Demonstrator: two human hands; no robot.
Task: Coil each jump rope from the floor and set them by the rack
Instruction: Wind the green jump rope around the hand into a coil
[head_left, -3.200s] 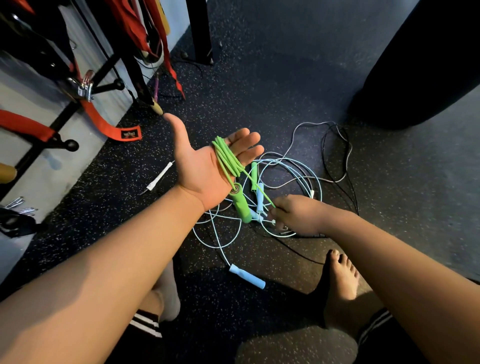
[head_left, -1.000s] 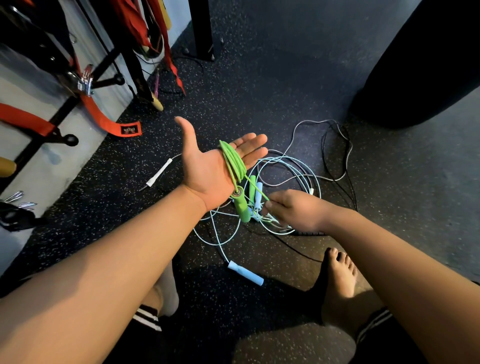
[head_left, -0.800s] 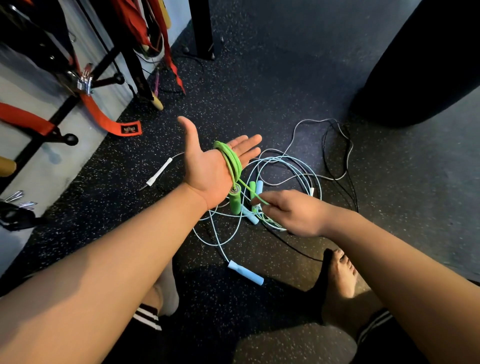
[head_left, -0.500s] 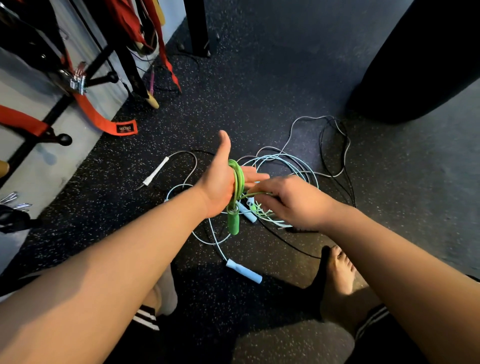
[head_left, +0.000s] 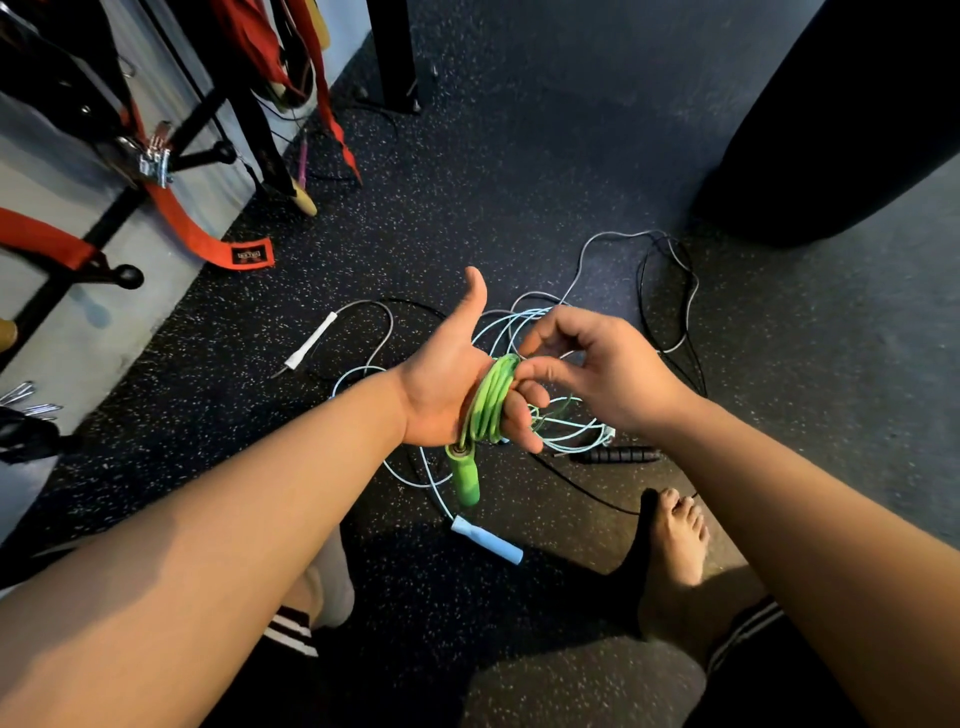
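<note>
A green jump rope (head_left: 491, 402) is wound in several loops around the fingers of my left hand (head_left: 441, 395), whose thumb points up. One green handle (head_left: 464, 475) hangs below that hand. My right hand (head_left: 597, 379) pinches the green cord at the top of the coil, and a thin green strand runs on underneath it. Below both hands, a light blue rope (head_left: 524, 322) lies tangled on the floor with a blue handle (head_left: 485, 540) near my feet. A white handle (head_left: 309, 343), a black handle (head_left: 615, 456) and black and grey cords (head_left: 670, 291) lie around it.
The rack (head_left: 171, 156) stands along the wall at the left, with red straps (head_left: 208, 244) hanging to the floor. A black post (head_left: 389, 52) rises at the top. A large dark bag (head_left: 841, 114) fills the upper right. My bare foot (head_left: 675, 545) is at the lower right.
My left hand has turned from palm-up to thumb-up with the green coil on it. My right hand rose from the floor tangle to the top of the coil, bringing the green cord.
</note>
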